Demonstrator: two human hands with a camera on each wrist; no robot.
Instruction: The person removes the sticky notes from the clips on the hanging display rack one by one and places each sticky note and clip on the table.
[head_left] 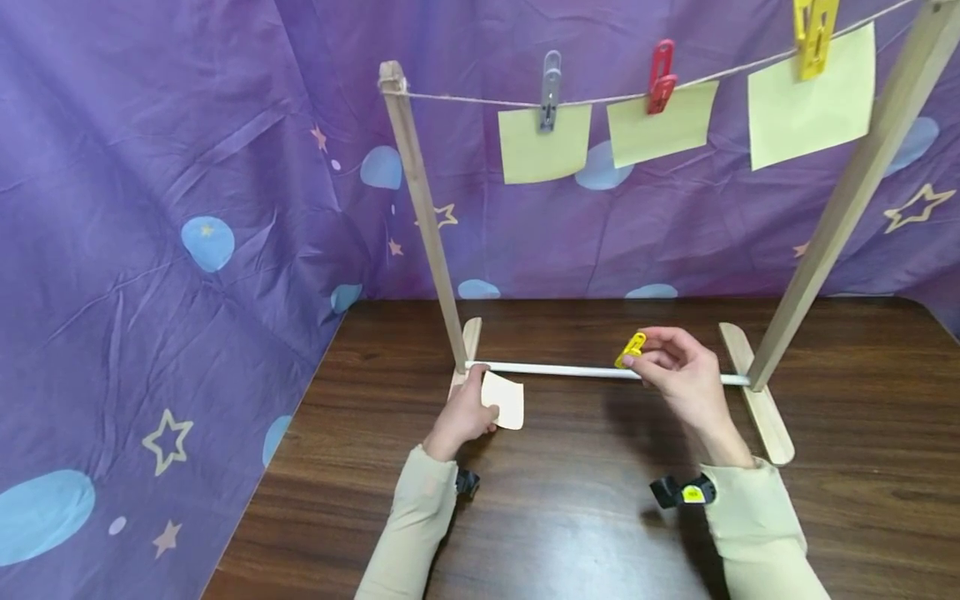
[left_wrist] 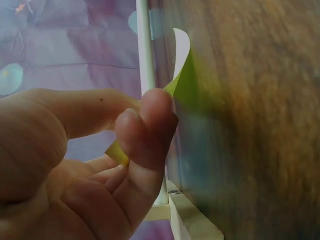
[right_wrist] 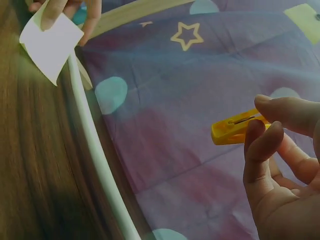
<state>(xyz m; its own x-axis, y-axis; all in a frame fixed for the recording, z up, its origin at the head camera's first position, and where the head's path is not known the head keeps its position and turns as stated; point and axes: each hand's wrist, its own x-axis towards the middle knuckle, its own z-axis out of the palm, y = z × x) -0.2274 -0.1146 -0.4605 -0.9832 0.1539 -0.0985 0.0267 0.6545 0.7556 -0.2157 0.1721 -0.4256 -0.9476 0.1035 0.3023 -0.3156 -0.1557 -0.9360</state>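
Note:
My left hand (head_left: 463, 412) pinches a pale yellow paper note (head_left: 507, 402) just above the table, near the foot of the left post. In the left wrist view the note (left_wrist: 186, 75) curls out beyond the thumb and fingertips. My right hand (head_left: 686, 383) holds a yellow clothespin (head_left: 631, 350) between thumb and fingers, over the white crossbar (head_left: 555, 370). Seen from the right wrist, the clothespin (right_wrist: 235, 131) points away from the hand, its handle end between the fingertips. Above both hands a string (head_left: 465, 99) runs between two wooden posts.
On the string hang three notes, held by a grey clothespin (head_left: 551, 92), a red clothespin (head_left: 662, 77) and a yellow clothespin (head_left: 814, 37). The left post (head_left: 423, 208) and right post (head_left: 847, 200) stand on wooden feet on the brown table (head_left: 570, 533). Behind hangs a purple patterned cloth (head_left: 247, 167).

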